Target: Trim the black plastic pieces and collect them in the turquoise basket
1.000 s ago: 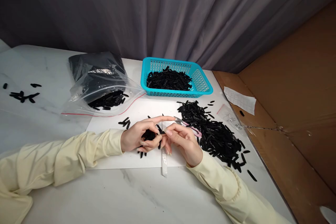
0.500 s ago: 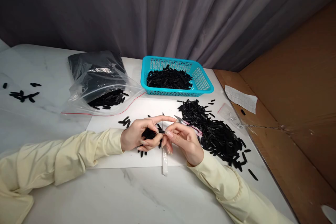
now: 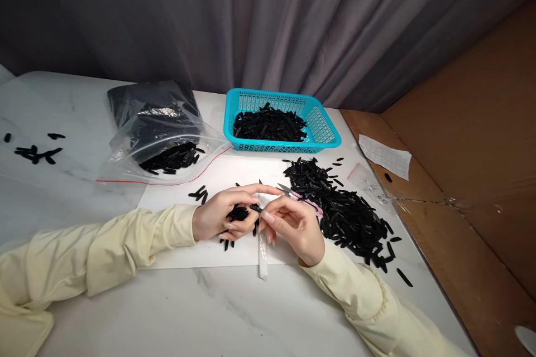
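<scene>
My left hand [image 3: 224, 215] is curled round a small bunch of black strips [image 3: 238, 213], thin pieces with rounded ends. Between the thumb and fingers of my right hand [image 3: 295, 224] is a single black strip [image 3: 256, 208], its free end pointing at the left hand. Both hands are over a white sheet [image 3: 188, 254]. Beneath them lies a narrow tool wrapped in white [image 3: 263, 259], its dark pointed tip showing above the fingers. Pink-handled scissors [image 3: 307, 201] rest just beyond the right hand, partly under a large pile of black strips [image 3: 347, 215].
A blue basket [image 3: 282, 148] of black strips stands at the back. Left of it, a clear zip bag [image 3: 121, 164] holds more, beside a dark packet [image 3: 154, 97]. Loose strips [image 3: 38, 154] lie far left. A paper slip [image 3: 385, 156] and cardboard [image 3: 469, 122] are on the right.
The left thumb has lifted off the strip between the hands. That strip is now pinched in the right hand alone and tilted; the hands have barely shifted.
</scene>
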A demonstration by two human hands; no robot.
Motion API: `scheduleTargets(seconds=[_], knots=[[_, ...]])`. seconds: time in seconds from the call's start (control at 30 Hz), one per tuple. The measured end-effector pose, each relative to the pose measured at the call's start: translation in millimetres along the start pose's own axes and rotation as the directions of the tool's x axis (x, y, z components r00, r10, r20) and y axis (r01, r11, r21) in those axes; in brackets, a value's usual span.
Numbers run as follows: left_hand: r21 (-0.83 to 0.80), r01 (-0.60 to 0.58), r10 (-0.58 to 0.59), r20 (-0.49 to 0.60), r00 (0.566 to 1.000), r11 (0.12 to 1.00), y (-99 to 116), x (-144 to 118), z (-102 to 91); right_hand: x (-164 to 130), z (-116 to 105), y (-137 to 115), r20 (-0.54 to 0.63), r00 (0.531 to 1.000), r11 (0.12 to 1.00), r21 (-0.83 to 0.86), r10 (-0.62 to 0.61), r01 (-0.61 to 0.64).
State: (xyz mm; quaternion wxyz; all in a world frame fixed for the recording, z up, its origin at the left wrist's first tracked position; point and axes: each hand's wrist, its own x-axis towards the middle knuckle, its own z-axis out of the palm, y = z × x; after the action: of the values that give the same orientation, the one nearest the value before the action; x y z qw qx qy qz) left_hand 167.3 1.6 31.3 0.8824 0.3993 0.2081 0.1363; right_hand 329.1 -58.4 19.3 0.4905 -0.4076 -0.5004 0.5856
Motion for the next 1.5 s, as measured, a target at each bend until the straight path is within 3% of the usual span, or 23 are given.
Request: scheduleTargets(seconds=[0.1, 0.83, 1.5], knots=[[-0.015, 0.005, -0.005, -0.02, 1.0, 1.0, -1.1, -0.6, -1.3, -0.9, 0.5, 0.0, -0.017, 0.999, 0.998, -0.054, -0.035, 0.034], [-0.096, 0.009, -0.009, 0.001, 1.0, 0.995, -1.2, -0.6, -5.0, -0.3, 2.2, 5.8, -0.06, 0.996, 0.998, 0.005, -0.067, 0.067], [-0.05, -0.016, 0.017, 0.026, 1.0, 0.999, -1.5, -1.5, -4.0, -0.7, -0.1, 6.3, -0.042, 0.994, 0.994, -0.048, -0.105, 0.103]])
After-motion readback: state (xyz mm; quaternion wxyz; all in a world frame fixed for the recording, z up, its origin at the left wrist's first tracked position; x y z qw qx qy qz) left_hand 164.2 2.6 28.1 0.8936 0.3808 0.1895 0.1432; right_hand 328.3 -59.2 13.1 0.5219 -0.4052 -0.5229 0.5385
